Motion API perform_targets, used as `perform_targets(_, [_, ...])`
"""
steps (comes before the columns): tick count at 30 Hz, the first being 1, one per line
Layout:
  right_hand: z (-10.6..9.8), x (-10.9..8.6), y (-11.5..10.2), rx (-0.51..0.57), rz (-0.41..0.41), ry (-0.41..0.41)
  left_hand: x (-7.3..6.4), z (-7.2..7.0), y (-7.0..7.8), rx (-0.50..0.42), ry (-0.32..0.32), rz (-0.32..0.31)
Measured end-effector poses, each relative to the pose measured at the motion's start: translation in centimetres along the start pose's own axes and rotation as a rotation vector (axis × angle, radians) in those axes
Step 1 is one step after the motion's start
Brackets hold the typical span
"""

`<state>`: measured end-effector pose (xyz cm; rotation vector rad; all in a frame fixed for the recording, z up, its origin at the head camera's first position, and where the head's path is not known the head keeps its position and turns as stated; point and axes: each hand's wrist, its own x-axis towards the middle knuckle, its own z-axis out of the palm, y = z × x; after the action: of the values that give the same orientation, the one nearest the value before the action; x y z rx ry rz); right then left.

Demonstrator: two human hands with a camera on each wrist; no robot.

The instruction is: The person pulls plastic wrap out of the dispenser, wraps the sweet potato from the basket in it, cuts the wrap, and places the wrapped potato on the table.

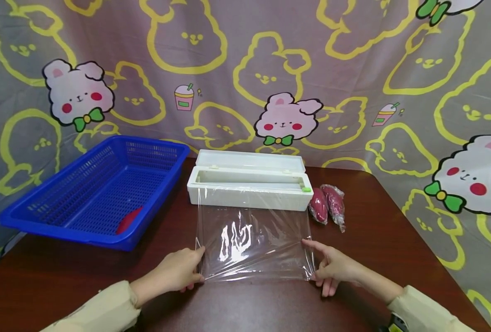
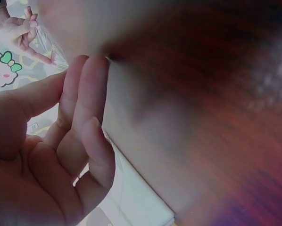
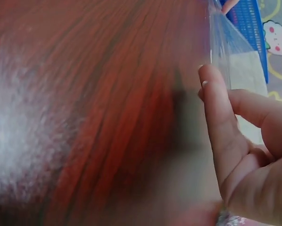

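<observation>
A clear sheet of plastic wrap stretches from the white dispenser box toward the person. At the sheet's near left corner, the left hand pinches the film between thumb and fingers. The right hand grips the near right corner with its thumb and fingertips, its index finger reaching along the side edge. Wrinkles run diagonally across the film between both hands. The box's lid is tipped back, and a green slider shows at its right end.
To the left stands a blue plastic basket with a red thing partly hidden behind its near wall. Two dark red oblong items in clear wrap lie right of the box on the brown table. A patterned curtain hangs behind.
</observation>
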<state>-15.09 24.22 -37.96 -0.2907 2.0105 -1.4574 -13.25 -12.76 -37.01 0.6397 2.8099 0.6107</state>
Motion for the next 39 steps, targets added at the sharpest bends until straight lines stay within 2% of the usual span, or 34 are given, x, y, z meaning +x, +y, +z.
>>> perform_targets(6, [-0.3,0.5,0.9,0.050,0.011,-0.017,0.1,0.0,-0.1,0.008,-0.015,0.007])
perform_targets(11, [-0.3,0.8,1.5,0.084,0.058,-0.031,0.4,0.3,0.0,0.031,-0.020,0.003])
perform_targets(18, [-0.6,0.9,1.9,0.076,0.099,-0.055,0.6,0.7,-0.2,0.062,-0.032,-0.001])
perform_targets(20, [-0.7,1.0,2.0,0.074,0.108,-0.067,0.5,0.7,-0.3,0.049,-0.043,-0.003])
perform_targets(25, [-1.0,1.1,2.1,0.066,0.119,-0.066,0.1,0.2,-0.7,-0.074,-0.084,-0.009])
perform_targets(28, [-1.1,1.1,2.1,0.062,0.119,-0.059,-0.2,-0.9,-0.9,-0.109,-0.079,-0.003])
perform_targets(31, [-1.1,1.2,2.0,0.063,0.119,-0.066,-0.3,-2.6,-1.2,-0.097,-0.014,0.024])
perform_targets(37, [-1.1,1.2,2.0,0.074,0.112,-0.081,-0.2,-6.9,-2.4,-0.148,0.154,0.188])
perform_targets(39, [-1.1,1.3,2.1,0.073,0.107,-0.079,0.0,-8.0,-2.9,-0.166,0.211,0.221])
